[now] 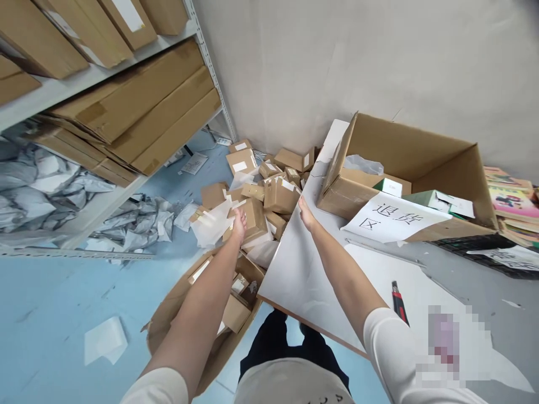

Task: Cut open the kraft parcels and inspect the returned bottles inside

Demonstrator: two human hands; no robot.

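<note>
The left hand (pixel 239 223) reaches down over a heap of small cardboard boxes (pixel 261 196) piled on the blue floor (pixel 50 314) beside the bench (pixel 303 269). Its fingers curl over the top of one small box (pixel 254 220), touching it; whether they have actually closed on it I cannot tell from this angle. The right hand (pixel 306 214) lies flat and open on the white bench edge, holding nothing, as if bracing.

As a judgement of progress: most of the small boxes lie loose in the heap, a few more sit in an open, torn carton (pixel 236 303) on the floor just under the left arm, and the big open carton (pixel 404 174) on the bench holds only a few items — a green-and-white packet (pixel 389 187) among them. So the sorting looks to be at an early stage, with nearly all of the heap left to handle.

Writing: a white sheet (pixel 393 220) draped over the big carton's front flap carries large handwritten Chinese characters — 退货区, a returns area. The white labels on the small boxes are too small to read. A red-and-black utility knife (pixel 398 302) lies on the bench near the right forearm, untouched. Colourful books (pixel 511 199) are stacked at the far right.
</note>
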